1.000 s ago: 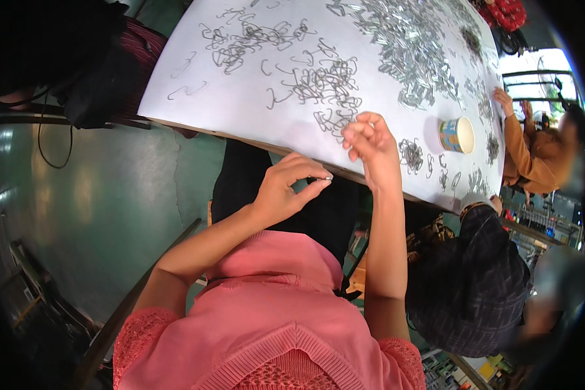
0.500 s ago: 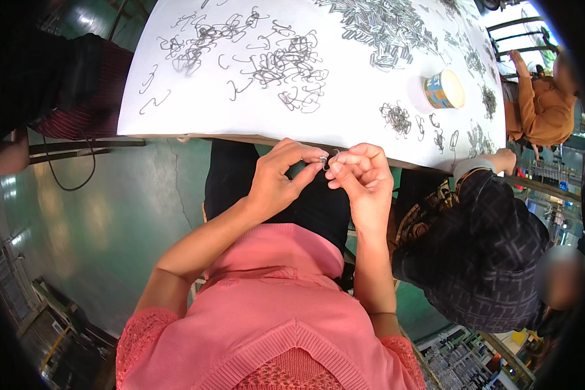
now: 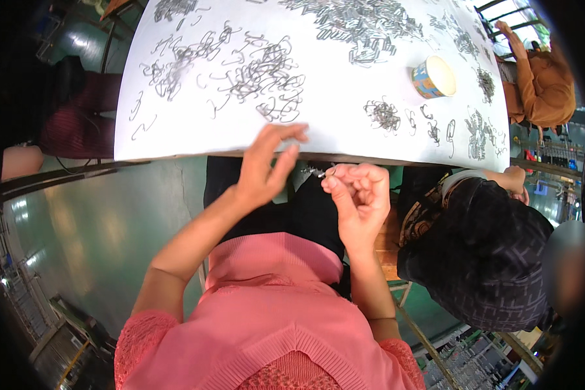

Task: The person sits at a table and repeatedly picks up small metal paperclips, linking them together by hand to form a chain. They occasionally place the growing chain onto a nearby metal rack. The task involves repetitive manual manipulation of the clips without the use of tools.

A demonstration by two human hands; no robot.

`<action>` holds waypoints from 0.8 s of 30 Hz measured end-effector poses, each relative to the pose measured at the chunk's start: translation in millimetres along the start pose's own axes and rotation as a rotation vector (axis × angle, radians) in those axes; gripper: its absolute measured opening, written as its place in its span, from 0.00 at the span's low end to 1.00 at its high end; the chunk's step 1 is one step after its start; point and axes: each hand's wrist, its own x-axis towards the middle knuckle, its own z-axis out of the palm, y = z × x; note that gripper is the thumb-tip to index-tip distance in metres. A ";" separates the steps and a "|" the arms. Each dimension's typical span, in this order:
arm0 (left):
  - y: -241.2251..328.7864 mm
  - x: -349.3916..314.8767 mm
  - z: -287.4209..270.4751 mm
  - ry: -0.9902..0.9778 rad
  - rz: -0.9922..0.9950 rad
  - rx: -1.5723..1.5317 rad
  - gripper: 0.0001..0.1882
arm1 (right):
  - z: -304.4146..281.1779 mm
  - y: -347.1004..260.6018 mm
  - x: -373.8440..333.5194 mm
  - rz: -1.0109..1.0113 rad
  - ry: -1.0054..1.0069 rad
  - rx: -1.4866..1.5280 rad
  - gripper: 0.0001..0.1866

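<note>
My left hand [image 3: 264,162] is lifted at the table's near edge, thumb and forefinger apart, with nothing visible between them. Just beyond its fingertips lies a loose heap of thin bent metal hooks [image 3: 266,71]. To the right, my right hand [image 3: 363,198] pinches a small bent metal hook [image 3: 331,173] between thumb and forefinger, in front of the table edge above my lap. Only a bit of that hook shows past the fingertips; the curled fingers hide the rest.
The white-covered table [image 3: 344,130] carries a big pile of short metal pieces [image 3: 364,29] at the back. A paper cup [image 3: 433,77] stands at the right near a small clump of wire parts [image 3: 383,116]. A person in dark checked clothing [image 3: 481,253] sits close on my right.
My left hand has parted from the right and moved left and up toward the hooks, its pinch opened. The right hand stays nearly in place, still pinching the hook.
</note>
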 end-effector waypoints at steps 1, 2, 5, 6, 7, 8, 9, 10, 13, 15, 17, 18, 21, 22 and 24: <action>-5.3 17.7 0.9 0.008 0.032 0.067 0.13 | -3.1 1.5 -1.0 -0.023 -0.005 -0.011 0.13; -13.0 38.7 2.4 0.017 0.064 0.133 0.12 | -5.2 0.6 -1.2 -0.027 -0.003 -0.038 0.13; -39.2 105.8 29.0 -0.091 0.200 0.292 0.08 | -10.1 -1.0 -0.4 -0.038 0.013 -0.104 0.15; -50.0 123.4 42.9 -0.143 0.176 0.341 0.08 | -12.7 -0.6 0.0 -0.040 0.020 -0.107 0.15; -57.9 139.2 54.0 -0.190 0.150 0.394 0.08 | -14.2 1.2 0.3 -0.043 0.023 -0.109 0.14; -63.7 153.6 63.9 -0.208 0.120 0.438 0.08 | -15.8 3.5 1.1 -0.045 0.025 -0.111 0.14; -68.9 167.0 77.3 -0.235 0.091 0.475 0.08 | -19.1 7.7 2.3 -0.071 0.048 -0.105 0.11; -73.4 176.4 88.6 -0.260 0.057 0.512 0.08 | -20.9 7.8 2.1 -0.068 0.054 -0.116 0.11; -82.6 195.1 110.3 -0.253 0.094 0.637 0.09 | -24.4 8.8 0.8 -0.059 0.079 -0.145 0.10; -85.3 198.9 120.5 -0.260 0.125 0.718 0.08 | -25.5 8.3 -0.6 -0.063 0.092 -0.146 0.10; -86.4 200.0 127.8 -0.278 0.145 0.808 0.07 | -27.5 9.5 -0.3 -0.071 0.095 -0.160 0.10; -85.4 200.5 130.0 -0.306 0.133 0.836 0.06 | -28.0 9.6 -0.7 -0.072 0.097 -0.165 0.10; -83.8 202.2 130.9 -0.349 0.135 0.899 0.03 | -27.3 9.6 -1.8 -0.078 0.092 -0.177 0.10; -84.2 200.9 128.9 -0.338 0.163 0.905 0.03 | -26.3 9.2 -2.0 -0.081 0.088 -0.178 0.10; -83.3 196.6 121.3 -0.316 0.157 0.847 0.02 | -24.5 9.4 -2.9 -0.077 0.053 -0.193 0.11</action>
